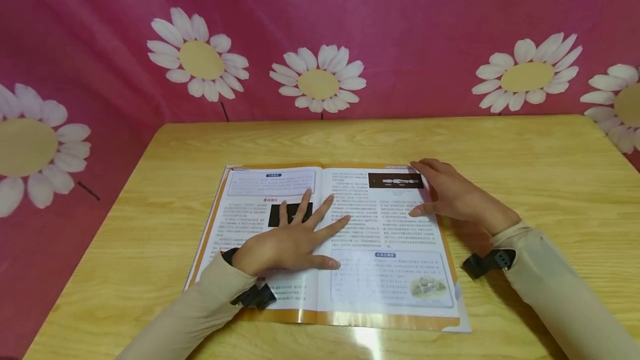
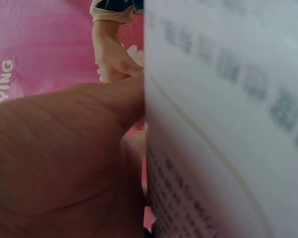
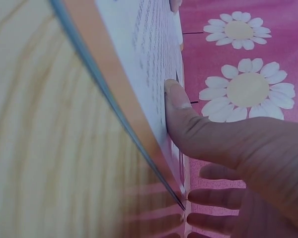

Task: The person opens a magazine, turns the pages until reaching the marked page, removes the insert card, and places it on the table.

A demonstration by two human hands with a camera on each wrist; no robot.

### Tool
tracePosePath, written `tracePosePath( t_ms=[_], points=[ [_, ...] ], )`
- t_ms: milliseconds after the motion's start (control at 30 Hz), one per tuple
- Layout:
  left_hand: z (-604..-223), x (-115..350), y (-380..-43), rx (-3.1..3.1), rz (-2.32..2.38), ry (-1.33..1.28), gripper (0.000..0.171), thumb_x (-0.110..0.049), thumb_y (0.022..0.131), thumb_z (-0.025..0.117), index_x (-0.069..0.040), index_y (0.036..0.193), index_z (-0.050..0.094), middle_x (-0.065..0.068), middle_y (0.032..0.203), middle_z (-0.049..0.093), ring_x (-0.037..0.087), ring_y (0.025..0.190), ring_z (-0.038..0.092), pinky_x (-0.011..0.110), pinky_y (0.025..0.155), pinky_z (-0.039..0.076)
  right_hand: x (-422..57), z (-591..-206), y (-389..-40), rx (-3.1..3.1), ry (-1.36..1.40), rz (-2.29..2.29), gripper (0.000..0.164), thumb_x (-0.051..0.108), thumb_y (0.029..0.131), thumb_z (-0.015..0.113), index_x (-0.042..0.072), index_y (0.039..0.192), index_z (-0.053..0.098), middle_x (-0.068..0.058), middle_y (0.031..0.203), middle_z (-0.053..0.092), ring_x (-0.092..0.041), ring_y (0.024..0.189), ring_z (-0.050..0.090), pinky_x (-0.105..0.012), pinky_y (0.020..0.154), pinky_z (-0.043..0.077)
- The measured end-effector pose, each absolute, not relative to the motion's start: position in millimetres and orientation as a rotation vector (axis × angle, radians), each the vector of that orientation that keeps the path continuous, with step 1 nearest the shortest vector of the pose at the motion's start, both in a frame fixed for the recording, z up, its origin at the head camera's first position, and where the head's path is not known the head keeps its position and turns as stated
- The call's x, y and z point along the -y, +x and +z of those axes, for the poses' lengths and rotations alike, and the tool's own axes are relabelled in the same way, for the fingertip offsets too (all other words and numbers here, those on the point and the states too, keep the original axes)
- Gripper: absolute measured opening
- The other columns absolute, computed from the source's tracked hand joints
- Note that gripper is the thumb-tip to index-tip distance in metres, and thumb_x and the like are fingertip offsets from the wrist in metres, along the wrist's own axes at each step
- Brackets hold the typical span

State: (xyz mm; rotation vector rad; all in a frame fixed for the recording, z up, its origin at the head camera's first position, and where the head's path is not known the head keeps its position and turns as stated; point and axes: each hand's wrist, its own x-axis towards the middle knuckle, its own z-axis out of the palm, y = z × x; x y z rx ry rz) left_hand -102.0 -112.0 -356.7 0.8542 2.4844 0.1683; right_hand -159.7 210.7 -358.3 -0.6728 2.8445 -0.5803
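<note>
An open magazine [image 1: 350, 288] lies on the wooden table, its two printed pages spread out. Across the fold, my left hand [image 1: 290, 244] rests on the pages with straight, spread fingers; its thumb extends onto the right-hand page. My right hand [image 1: 457, 196] is at the magazine's far right edge, fingers by the upper corner. In the right wrist view, its thumb [image 3: 186, 116] touches the page, while the other fingers reach straight toward the edge. The left wrist view shows the left palm [image 2: 59, 153] close beside blurred print.
The light wooden table [image 1: 550, 171] extends around the magazine on all sides. Behind it hangs a pink cloth [image 1: 400, 26] printed with large white daisies. Black camera straps [image 1: 490, 263] sit on both wrists, over pale sleeves.
</note>
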Motion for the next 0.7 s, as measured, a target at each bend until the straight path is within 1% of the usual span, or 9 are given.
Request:
tracePosePath(
  t_ms=[67,200,333,500,600,700],
  points=[
    [-356.2,111.8,-101.3,-2.483,0.171,0.85,0.08,-0.064,0.09,0.048,-0.041,0.154,0.007,0.0,0.16,-0.021,0.035,0.138,-0.032,0.073,0.102,-0.01,-210.9,-358.3,-159.7,-2.852,-0.693,-0.585,0.101,0.034,0.073,0.084,-0.007,0.147,0.029,-0.029,0.144,0.031,-0.046,0.13,0.028,-0.059,0.105,0.028],
    [-355.9,111.4,-101.2,-2.484,0.186,0.851,0.08,-0.064,0.09,0.049,-0.04,0.154,0.008,0.0,0.16,-0.02,0.035,0.138,-0.032,0.072,0.103,-0.011,-211.3,-358.7,-159.6,-2.888,-0.718,-0.581,0.098,0.031,0.071,0.087,-0.005,0.146,0.034,-0.024,0.136,0.034,-0.041,0.12,0.032,-0.054,0.095,0.035],
    [-355.8,111.4,-101.5,-2.483,0.198,0.851,0.08,-0.063,0.09,0.049,-0.04,0.154,0.008,0.0,0.16,-0.02,0.034,0.138,-0.033,0.071,0.103,-0.012,-210.3,-358.3,-160.0,-2.924,-0.708,-0.57,0.096,0.029,0.069,0.088,-0.002,0.145,0.037,-0.021,0.129,0.032,-0.037,0.113,0.032,-0.048,0.086,0.037],
    [-354.3,111.2,-102.1,-2.481,0.2,0.852,0.08,-0.062,0.09,0.049,-0.039,0.155,0.007,0.0,0.16,-0.021,0.035,0.138,-0.032,0.072,0.102,-0.012,-208.8,-356.5,-160.2,-2.928,-0.684,-0.582,0.102,0.029,0.069,0.088,-0.005,0.147,0.032,-0.023,0.126,0.031,-0.037,0.109,0.034,-0.05,0.087,0.038],
    [-353.4,110.8,-101.9,-2.48,0.206,0.85,0.08,-0.063,0.09,0.05,-0.039,0.155,0.008,0.0,0.16,-0.02,0.035,0.138,-0.032,0.071,0.103,-0.012,-209.5,-356.3,-160.7,-2.918,-0.677,-0.606,0.107,0.03,0.069,0.088,-0.008,0.148,0.026,-0.023,0.124,0.033,-0.035,0.104,0.038,-0.048,0.084,0.039],
    [-353.8,110.2,-101.3,-2.478,0.216,0.846,0.08,-0.062,0.09,0.05,-0.039,0.155,0.009,0.0,0.16,-0.019,0.035,0.138,-0.031,0.071,0.103,-0.012,-210.8,-357.2,-161.3,-2.907,-0.649,-0.623,0.109,0.032,0.067,0.089,-0.009,0.147,0.027,-0.022,0.122,0.035,-0.032,0.099,0.039,-0.045,0.081,0.039]
  ],
)
